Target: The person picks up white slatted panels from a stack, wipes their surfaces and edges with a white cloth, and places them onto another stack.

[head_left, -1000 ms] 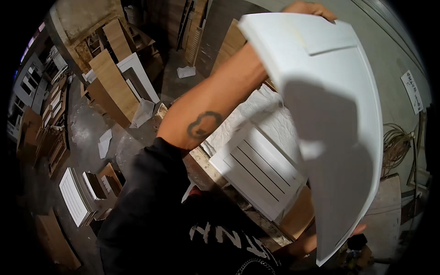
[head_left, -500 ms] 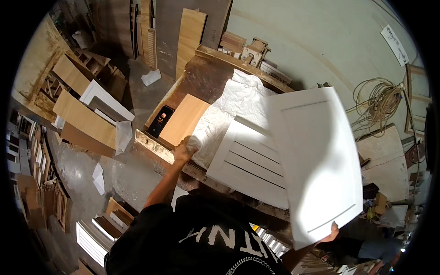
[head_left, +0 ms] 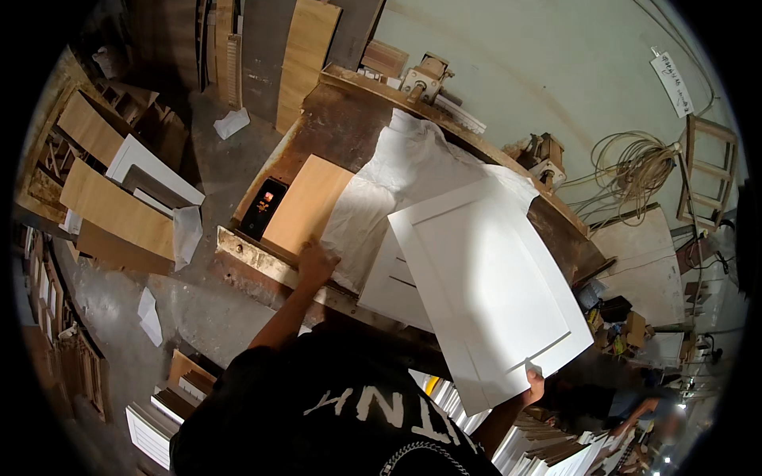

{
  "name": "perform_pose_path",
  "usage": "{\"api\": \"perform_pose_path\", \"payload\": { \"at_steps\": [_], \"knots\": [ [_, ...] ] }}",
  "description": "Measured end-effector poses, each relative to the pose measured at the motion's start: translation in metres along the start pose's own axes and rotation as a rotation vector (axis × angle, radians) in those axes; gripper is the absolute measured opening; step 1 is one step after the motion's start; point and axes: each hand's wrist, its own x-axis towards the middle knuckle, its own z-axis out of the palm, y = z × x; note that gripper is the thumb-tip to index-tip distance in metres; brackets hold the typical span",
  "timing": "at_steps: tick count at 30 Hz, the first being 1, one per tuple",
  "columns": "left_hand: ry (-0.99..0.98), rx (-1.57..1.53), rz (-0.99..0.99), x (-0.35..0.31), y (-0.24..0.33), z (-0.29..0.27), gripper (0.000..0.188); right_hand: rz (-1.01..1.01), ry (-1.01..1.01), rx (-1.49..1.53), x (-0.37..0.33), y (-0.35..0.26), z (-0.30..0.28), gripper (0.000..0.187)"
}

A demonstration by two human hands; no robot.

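My right hand (head_left: 533, 387) grips the near lower edge of a white panelled cabinet door (head_left: 496, 293), its thumb on the front face. The door is tilted above the workbench and partly covers a second white door with grooves (head_left: 390, 289) lying beneath. My left hand (head_left: 317, 266) rests at the bench's near edge, fingers apart, by the end of a light wooden board (head_left: 309, 202) and the crumpled white cloth (head_left: 389, 170); its fingertips are hard to make out. A black phone with a lit screen (head_left: 263, 208) lies left of the board.
Brown workbench (head_left: 337, 119) has a raised rim with clamps (head_left: 426, 78) along its far side. Wooden panels (head_left: 119, 208) lean at the left. Coiled hose (head_left: 635, 174) hangs on the right wall. Another person (head_left: 635, 408) is at the lower right, near stacked panels.
The white door in my right hand has swung left and tilted lower over the grooved door, uncovering cloth and bench at the right. My left hand stays at nearly the same place.
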Motion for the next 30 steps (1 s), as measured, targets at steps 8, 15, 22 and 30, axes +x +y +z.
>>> {"api": "perform_pose_path", "payload": {
  "at_steps": [8,15,22,30],
  "knots": [
    [-0.443,-0.57,-0.287,0.012,0.025,-0.017,0.032,-0.68,-0.056,-0.718,0.011,0.03,0.014,0.017],
    [-0.421,-1.241,-0.72,-0.017,0.017,0.013,0.029,-0.486,-0.009,-0.452,0.029,0.02,0.065,0.006],
    [-0.391,-1.622,-1.338,-0.005,0.046,0.02,0.029,-0.293,0.087,-0.506,0.05,-0.025,0.15,0.028],
    [-0.623,-1.193,-0.755,-0.015,0.046,0.017,0.032,-0.15,0.1,-0.316,0.069,-0.033,0.146,0.037]
  ]
}}
